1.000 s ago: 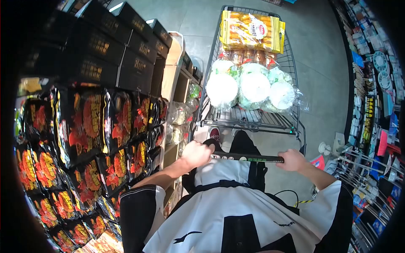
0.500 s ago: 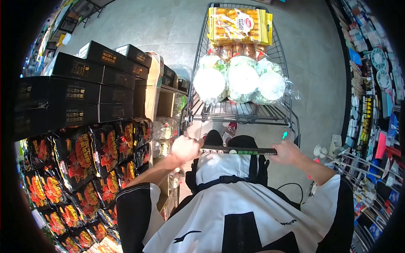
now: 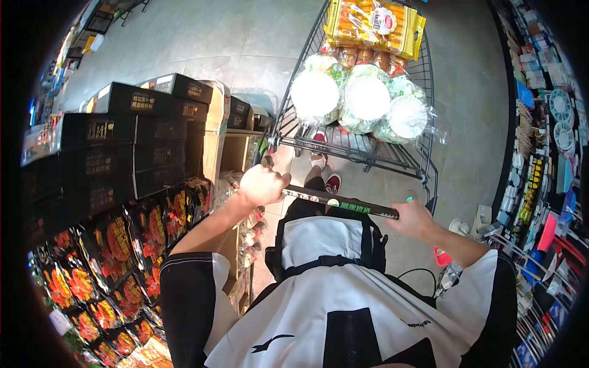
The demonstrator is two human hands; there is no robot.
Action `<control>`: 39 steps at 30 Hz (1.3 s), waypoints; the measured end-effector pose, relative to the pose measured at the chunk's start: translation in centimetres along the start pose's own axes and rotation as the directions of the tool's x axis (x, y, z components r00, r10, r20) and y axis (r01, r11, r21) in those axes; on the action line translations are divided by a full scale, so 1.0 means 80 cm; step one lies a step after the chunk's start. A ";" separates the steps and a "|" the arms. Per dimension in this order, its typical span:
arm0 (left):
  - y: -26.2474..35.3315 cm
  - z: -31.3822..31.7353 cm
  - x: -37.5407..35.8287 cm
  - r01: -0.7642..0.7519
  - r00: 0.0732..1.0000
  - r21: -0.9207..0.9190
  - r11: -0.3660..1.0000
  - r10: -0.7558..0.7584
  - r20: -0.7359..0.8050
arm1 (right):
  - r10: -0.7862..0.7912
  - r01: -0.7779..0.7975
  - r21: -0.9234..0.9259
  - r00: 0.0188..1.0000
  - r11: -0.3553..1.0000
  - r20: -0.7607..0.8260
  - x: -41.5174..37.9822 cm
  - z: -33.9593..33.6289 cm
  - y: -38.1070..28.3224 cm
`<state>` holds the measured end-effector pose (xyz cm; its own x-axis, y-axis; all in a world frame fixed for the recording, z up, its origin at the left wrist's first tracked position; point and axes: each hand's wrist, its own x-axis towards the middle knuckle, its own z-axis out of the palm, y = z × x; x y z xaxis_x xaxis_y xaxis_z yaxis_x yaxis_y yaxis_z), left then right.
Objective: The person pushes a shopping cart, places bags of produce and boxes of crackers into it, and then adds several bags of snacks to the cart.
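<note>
My left hand [image 3: 264,184] is wrapped round the left end of the black handle bar [image 3: 343,204] of a shopping cart [image 3: 368,156]. At the bar's right end, my right hand [image 3: 410,216] grips it as well. The bar slants, its left end farther from me. In the cart's basket lie three clear-wrapped packs of greens with white round bases [image 3: 367,98]. Beyond them are wrapped brown items [image 3: 364,56] and a yellow snack bag [image 3: 375,26].
To the left are stacked black boxes [image 3: 101,162] above hanging black-and-red packets [image 3: 116,236]. A rack of small goods [image 3: 527,184] lines the right side. Grey tiled floor [image 3: 245,37] runs ahead, and a cable [image 3: 423,271] lies at lower right.
The cart has turned clockwise, its front swinging right. My left hand has moved forward and left with the bar. The shelf goods have shifted in view, and more of the shoes shows.
</note>
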<state>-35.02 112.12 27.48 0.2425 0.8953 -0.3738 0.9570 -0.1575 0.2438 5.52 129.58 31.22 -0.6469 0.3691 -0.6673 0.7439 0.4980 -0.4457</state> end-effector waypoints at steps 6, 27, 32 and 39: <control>-0.055 -0.028 0.044 -0.073 0.997 0.004 0.997 0.073 0.019 | 0.059 -0.064 0.080 0.996 0.995 0.060 0.040 -0.031 -0.009; -0.322 -0.085 0.216 -0.330 0.944 0.111 0.937 0.330 0.021 | 0.172 -0.161 0.305 0.985 0.939 -0.008 0.228 -0.074 -0.094; -0.356 -0.108 0.245 -0.374 0.926 0.132 0.918 0.377 0.009 | 0.223 -0.176 0.362 0.970 0.916 -0.093 0.245 -0.080 -0.125; -0.414 -0.118 0.291 -0.439 0.896 0.114 0.891 0.443 -0.013 | 0.273 -0.227 0.460 0.961 0.858 -0.034 0.298 -0.091 -0.134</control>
<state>-62.56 142.09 19.18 0.6393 0.7381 -0.2155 0.7647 -0.5809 0.2789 -19.07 138.79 24.46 -0.4247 0.5176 -0.7428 0.8626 -0.0177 -0.5056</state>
